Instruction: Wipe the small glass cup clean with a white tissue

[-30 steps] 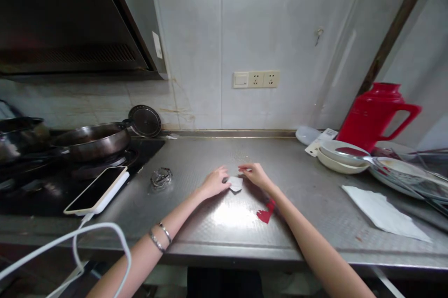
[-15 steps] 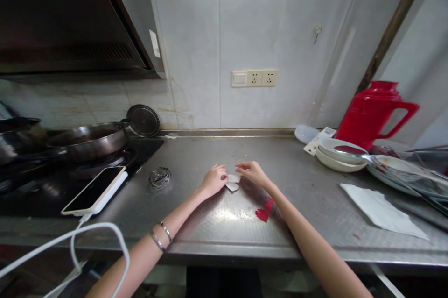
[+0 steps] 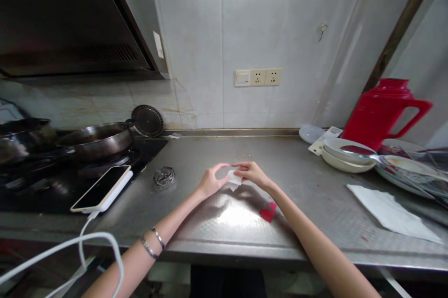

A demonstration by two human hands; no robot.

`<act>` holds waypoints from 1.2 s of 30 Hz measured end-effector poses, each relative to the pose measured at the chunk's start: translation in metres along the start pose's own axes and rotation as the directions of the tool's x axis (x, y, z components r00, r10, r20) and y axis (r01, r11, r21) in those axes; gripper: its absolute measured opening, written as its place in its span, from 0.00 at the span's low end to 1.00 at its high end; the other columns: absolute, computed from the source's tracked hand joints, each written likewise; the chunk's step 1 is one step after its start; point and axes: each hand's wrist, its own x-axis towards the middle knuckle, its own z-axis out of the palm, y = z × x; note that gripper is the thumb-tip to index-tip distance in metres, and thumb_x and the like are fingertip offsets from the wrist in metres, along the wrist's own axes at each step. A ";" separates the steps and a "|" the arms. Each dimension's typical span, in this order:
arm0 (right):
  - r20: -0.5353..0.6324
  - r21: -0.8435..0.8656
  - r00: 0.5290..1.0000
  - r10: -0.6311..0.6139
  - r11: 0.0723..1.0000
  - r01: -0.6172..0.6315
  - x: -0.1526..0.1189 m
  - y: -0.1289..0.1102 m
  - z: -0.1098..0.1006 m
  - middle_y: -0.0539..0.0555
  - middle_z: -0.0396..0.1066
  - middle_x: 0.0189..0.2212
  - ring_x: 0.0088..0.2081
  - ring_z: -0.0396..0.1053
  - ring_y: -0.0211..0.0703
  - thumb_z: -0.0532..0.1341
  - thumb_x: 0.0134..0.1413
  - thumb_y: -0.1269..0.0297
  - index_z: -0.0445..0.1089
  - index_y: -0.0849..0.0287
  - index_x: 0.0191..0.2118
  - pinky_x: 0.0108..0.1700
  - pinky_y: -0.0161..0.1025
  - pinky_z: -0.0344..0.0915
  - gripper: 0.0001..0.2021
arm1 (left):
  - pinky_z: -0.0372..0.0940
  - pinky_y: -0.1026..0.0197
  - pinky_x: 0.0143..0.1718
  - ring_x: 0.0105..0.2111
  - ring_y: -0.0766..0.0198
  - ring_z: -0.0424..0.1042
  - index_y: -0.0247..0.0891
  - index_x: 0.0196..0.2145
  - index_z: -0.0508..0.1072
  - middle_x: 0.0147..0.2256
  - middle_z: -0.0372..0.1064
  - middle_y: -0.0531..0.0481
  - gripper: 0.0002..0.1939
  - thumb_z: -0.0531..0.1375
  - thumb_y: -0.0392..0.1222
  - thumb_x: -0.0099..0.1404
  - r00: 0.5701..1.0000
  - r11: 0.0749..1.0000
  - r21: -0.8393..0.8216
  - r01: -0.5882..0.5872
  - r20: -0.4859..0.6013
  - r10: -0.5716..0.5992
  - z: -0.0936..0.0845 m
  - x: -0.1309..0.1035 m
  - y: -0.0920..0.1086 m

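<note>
A small piece of white tissue paper is held above the middle of the steel counter. My right hand pinches its upper right side with bent fingers. My left hand curves in from the other side, its thumb tip at the tissue's left edge and its fingers arched away from the thumb. The fingertips of both hands nearly meet above the tissue. Nearer to me, beside my right forearm, lies a small red piece of thin material, perhaps a wrapper.
A wire scourer and a phone on a white cable lie to the left, near the pan on the hob. To the right are a white paper towel, stacked bowls and a red thermos jug.
The white tissue has come up off the counter into my right fingers. My left fingers have opened from their pinch and arched upward. The view has shifted slightly.
</note>
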 end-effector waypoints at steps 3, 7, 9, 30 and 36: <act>0.096 -0.010 0.993 -0.065 0.998 0.067 -0.001 -0.010 0.005 0.51 0.73 0.25 0.25 0.67 0.35 0.66 0.43 0.59 0.71 0.65 0.47 0.26 0.32 0.64 0.24 | 0.55 0.50 0.55 0.56 0.54 0.61 0.38 0.58 0.57 0.58 0.60 0.39 0.35 0.60 0.38 0.52 0.990 0.931 -0.342 0.130 0.101 -0.101 -0.010 -0.003 -0.003; 0.214 -0.016 0.964 -0.159 0.986 0.166 -0.001 -0.034 0.015 0.51 0.71 0.24 0.24 0.65 0.35 0.65 0.44 0.57 0.71 0.65 0.48 0.26 0.33 0.63 0.24 | 0.60 0.53 0.47 0.44 0.55 0.70 0.35 0.57 0.57 0.46 0.72 0.39 0.36 0.60 0.36 0.50 0.921 0.786 -0.521 0.333 0.358 -0.154 -0.027 -0.008 -0.004; 0.233 -0.029 0.956 -0.178 0.981 0.190 0.001 -0.045 0.021 0.50 0.71 0.23 0.24 0.64 0.34 0.65 0.45 0.59 0.71 0.65 0.47 0.26 0.33 0.62 0.23 | 0.61 0.57 0.42 0.39 0.57 0.71 0.33 0.53 0.64 0.41 0.73 0.41 0.30 0.61 0.38 0.51 0.916 0.790 -0.509 0.343 0.369 -0.160 -0.038 -0.012 -0.001; 0.184 -0.534 0.923 -0.339 0.753 0.384 0.065 -0.044 0.192 0.57 0.76 0.40 0.43 0.72 0.46 0.58 0.52 0.70 0.72 0.58 0.45 0.44 0.37 0.64 0.13 | 0.58 0.63 0.28 0.27 0.59 0.69 0.37 0.25 0.73 0.25 0.71 0.49 0.13 0.56 0.48 0.55 0.876 0.637 0.602 0.482 -0.347 -0.335 -0.184 -0.107 -0.040; 0.153 -0.561 0.936 -0.316 0.752 0.345 0.075 -0.038 0.215 0.58 0.74 0.42 0.46 0.71 0.48 0.55 0.55 0.70 0.69 0.59 0.47 0.46 0.37 0.63 0.14 | 0.60 0.56 0.45 0.45 0.47 0.69 0.30 0.48 0.68 0.42 0.70 0.35 0.31 0.60 0.53 0.51 0.837 0.425 0.720 0.548 -0.475 -0.273 -0.186 -0.108 -0.048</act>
